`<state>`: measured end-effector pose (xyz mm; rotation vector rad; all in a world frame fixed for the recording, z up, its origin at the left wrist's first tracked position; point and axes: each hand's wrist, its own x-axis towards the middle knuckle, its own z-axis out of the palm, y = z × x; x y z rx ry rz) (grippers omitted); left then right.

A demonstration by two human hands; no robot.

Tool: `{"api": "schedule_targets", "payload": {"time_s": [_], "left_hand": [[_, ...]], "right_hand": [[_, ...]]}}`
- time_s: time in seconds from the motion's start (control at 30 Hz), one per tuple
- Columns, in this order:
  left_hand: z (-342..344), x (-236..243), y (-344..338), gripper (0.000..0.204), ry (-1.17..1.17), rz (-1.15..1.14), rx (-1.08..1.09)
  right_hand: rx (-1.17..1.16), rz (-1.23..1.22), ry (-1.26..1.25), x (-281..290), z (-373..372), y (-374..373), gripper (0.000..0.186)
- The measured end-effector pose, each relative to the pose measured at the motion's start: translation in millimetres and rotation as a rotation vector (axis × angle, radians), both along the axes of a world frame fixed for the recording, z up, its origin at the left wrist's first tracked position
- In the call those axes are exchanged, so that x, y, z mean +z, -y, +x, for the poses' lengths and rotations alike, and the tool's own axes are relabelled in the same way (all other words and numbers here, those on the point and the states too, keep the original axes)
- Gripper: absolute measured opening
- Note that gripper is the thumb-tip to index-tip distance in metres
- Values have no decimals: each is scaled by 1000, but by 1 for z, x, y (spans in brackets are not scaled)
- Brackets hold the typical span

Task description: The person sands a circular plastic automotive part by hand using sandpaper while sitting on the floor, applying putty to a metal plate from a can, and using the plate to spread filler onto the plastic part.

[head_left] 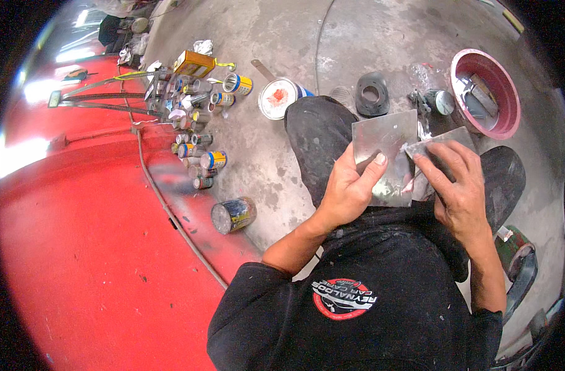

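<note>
My left hand [347, 193] grips a flat square metal plate [390, 139], with the thumb lying across its face. In my right hand [460, 195] is a smaller thin metal spreader [460, 135], its left corner touching or overlapping the plate's right edge. A little pale and pinkish paste shows along the plate's lower right side. Both pieces are held above my lap, between my bent knees. Beyond my left knee stands a can [295, 93] whose white top carries a red-orange smear. My right palm is hidden.
Many paint cans [214, 160] and a yellow-brown box [194, 63] crowd the left. A single can [233, 214] stands beside the red painted surface [109, 247]. Ahead lie a black plastic part [372, 94] and a pinkish-red basin [509, 93]. A green cylinder [513, 250] sits at right.
</note>
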<state>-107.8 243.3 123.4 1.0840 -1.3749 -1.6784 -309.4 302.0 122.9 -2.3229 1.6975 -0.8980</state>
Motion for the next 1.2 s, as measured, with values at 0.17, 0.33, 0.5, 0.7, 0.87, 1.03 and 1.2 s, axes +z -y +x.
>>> {"api": "schedule_targets", "payload": {"time_s": [0.17,0.33,0.5,0.7,0.87,1.03,1.2], "left_hand": [[4,-4,0,35,81,-69,7],[8,-6,2,37,55,-43,79],[10,4,12,38,-84,-29,142],[10,-14,11,43,-304,286,303],[-12,-17,4,49,-418,434,204],[-2,-5,4,47,-388,428,185],[20,-5,8,42,-361,291,171]], "right_hand": [[146,60,136,-7,14,-2,50],[236,139,81,-5,14,-17,51],[244,272,-25,-13,-12,-28,50],[216,-111,364,22,9,-23,34],[157,-106,422,-23,28,-38,33],[83,179,159,-54,2,-32,58],[-169,85,291,-34,-4,-12,59]]}}
